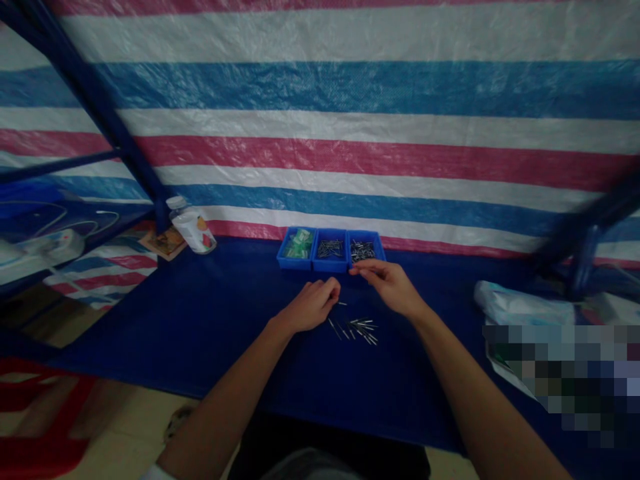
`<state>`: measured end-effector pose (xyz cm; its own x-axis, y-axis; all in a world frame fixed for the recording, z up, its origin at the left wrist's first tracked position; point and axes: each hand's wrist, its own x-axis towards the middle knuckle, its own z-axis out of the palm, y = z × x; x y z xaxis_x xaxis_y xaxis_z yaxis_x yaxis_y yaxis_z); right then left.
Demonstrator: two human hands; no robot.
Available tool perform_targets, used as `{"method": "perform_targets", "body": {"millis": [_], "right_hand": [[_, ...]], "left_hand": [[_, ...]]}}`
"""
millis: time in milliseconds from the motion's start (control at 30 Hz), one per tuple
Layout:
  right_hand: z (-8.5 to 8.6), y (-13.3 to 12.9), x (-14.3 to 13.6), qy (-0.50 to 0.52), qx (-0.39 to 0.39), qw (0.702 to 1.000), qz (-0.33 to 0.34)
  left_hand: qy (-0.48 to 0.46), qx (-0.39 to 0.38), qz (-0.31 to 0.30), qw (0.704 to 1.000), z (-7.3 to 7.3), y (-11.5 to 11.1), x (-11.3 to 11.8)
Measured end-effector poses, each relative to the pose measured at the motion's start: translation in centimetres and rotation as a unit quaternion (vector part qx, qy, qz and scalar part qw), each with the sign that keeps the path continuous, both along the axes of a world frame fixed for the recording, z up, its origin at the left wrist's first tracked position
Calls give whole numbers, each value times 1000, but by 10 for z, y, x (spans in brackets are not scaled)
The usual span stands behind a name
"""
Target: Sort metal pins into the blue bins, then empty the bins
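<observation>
Pinching in front of the blue bins (330, 265), the left hand (313, 306) and right hand (392, 285) had closed grips, contents unclear, while slim metal pins (363, 326), loose there too, seemed to need light fingertip handling.

Pins (363, 325) on table (225, 320) before three bins (329, 266), bottle (194, 229) to the bins' left.
</observation>
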<state>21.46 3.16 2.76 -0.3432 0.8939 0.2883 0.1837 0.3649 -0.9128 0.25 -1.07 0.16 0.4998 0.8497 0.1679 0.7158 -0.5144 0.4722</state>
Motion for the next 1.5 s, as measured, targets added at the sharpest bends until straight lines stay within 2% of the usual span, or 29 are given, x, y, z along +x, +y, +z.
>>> {"method": "perform_targets", "body": {"millis": [67,167,433,567,800,933,1000,1100,1233,1300,1333,1400,1433,1500], "right_hand": [[-1,1,0,-4,1,1000,-16],[-2,1,-1,50,-22,998,-28],[16,-12,-1,218,-130,967,27],[22,-13,6,217,-140,966,18],[21,-10,17,192,-140,971,-19],[21,-4,15,268,-219,938,2],[19,0,14,273,-273,923,2],[14,5,13,250,-330,909,-38],[8,8,14,213,-348,908,-91],[5,8,12,139,-317,932,-106],[3,7,10,91,-274,951,-109],[-2,2,4,-8,-132,987,-90],[-3,-1,-1,-49,-49,995,-66],[-6,-8,-9,-102,93,990,-5]], "left_hand": [[-1,-4,0,1000,-1,1,0],[-7,-8,1,1000,-2,2,-1],[-34,-2,1,999,-2,3,0],[-62,7,-10,998,-5,4,-1],[-63,11,-18,998,-7,7,-2],[-53,20,-9,998,-5,6,-1],[-65,23,-3,998,-4,6,0],[-110,22,8,994,-3,6,2],[-150,28,36,988,-2,7,2],[-173,36,51,983,-2,7,2],[-188,44,60,979,-2,8,2],[-215,62,75,972,-3,8,1],[-224,70,81,969,-3,8,1],[-236,80,90,964,-4,9,2]]}}
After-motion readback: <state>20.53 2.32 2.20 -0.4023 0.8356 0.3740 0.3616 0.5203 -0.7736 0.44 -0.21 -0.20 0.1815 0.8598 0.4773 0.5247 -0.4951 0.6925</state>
